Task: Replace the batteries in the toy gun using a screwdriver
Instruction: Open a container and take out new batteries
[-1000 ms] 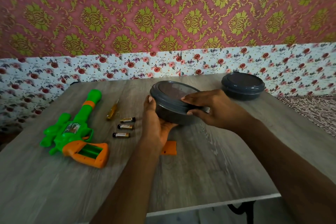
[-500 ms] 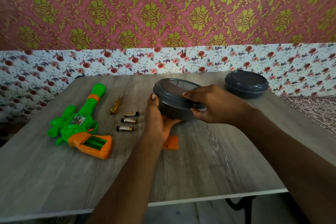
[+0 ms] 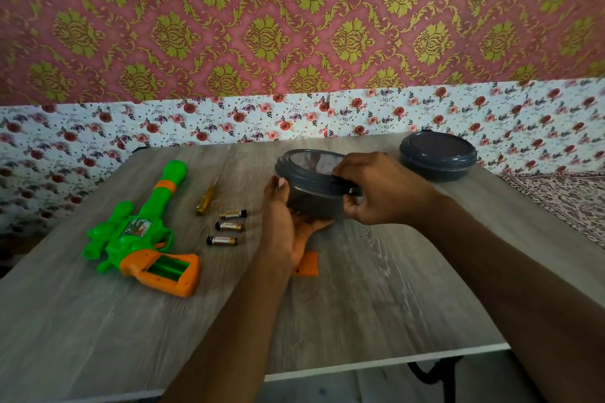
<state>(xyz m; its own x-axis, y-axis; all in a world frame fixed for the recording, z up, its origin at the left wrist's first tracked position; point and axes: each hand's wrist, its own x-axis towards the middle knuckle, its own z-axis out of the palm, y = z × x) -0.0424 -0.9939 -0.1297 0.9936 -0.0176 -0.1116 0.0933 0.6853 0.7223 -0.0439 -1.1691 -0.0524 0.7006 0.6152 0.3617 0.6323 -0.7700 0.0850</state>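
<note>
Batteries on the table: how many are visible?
3: far battery, middle battery, near battery, all loose between toy gun and left hand. The held container may hide more.

Two bare arms are filling the near side, left forearm [image 3: 229, 337] and right forearm [image 3: 510, 275] both running uncovered right up to the grips. Left grip [image 3: 284, 235] is showing a short, pale thumbnail [image 3: 281, 182] at its far end; right grip [image 3: 383, 190] is showing bare knuckles.
</note>
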